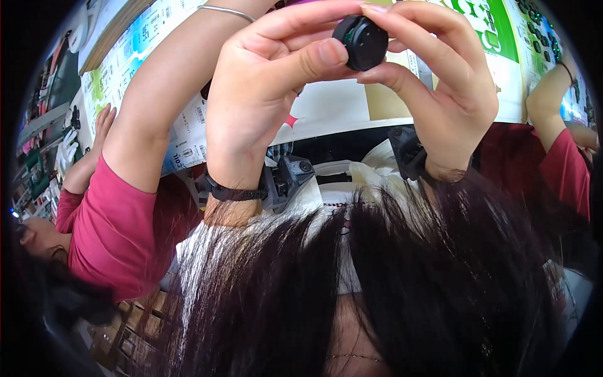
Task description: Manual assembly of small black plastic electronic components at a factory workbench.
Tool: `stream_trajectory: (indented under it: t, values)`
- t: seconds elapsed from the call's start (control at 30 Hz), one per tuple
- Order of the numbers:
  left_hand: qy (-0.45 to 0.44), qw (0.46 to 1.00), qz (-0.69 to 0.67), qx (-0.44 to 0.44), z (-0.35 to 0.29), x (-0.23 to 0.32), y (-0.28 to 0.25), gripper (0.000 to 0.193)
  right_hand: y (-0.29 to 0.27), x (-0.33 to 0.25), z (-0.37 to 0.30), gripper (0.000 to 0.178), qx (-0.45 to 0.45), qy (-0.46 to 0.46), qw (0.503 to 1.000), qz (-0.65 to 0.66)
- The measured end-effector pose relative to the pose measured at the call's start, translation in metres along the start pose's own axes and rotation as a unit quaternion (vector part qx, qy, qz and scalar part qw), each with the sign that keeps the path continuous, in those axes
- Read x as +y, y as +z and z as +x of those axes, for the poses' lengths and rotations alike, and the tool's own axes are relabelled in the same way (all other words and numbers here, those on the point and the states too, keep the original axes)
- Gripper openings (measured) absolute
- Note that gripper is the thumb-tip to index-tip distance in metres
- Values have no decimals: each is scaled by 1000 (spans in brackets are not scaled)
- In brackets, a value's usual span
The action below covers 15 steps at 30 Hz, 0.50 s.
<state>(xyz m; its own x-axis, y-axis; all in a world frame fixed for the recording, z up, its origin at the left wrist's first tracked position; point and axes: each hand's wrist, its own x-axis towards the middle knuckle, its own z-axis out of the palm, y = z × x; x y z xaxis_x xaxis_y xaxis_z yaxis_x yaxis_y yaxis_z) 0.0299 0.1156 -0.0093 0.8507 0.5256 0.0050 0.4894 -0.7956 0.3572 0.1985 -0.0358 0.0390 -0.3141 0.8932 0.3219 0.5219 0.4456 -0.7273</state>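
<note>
I have a small, glossy black, round part with a thick rim (366,43) pinched at the top centre of the frame, raised over the table. My left hand (267,75) closes thumb and forefinger on its left side, nearly together but for its thickness. My right hand (449,69) curves round from the right, loosely open, a fingertip at the upper edge; whether its thumb touches below, I can't tell. Holding it by the rim probably leaves the flat face uncovered and lets both hands steady something so small. The printed sheets seem laid down to cover the work surface: a green and white sheet (502,38) at upper right bears big lettering, a blue and white sheet (188,135) at left has small print and barcodes. I make out no marking on the part.
</note>
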Motion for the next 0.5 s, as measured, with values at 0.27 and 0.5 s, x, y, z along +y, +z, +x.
stream_trajectory:
  t: [0.27, 0.5]
  values:
    - [-35, 982, -40, 182, -52, -22, 20, 33, 14, 9, 2, 48, 33, -93, 994, 49]
    - [-91, 845, -435, 297, -52, 162, 29, 35, 6, 24, 3, 40, 100, -150, 983, -25]
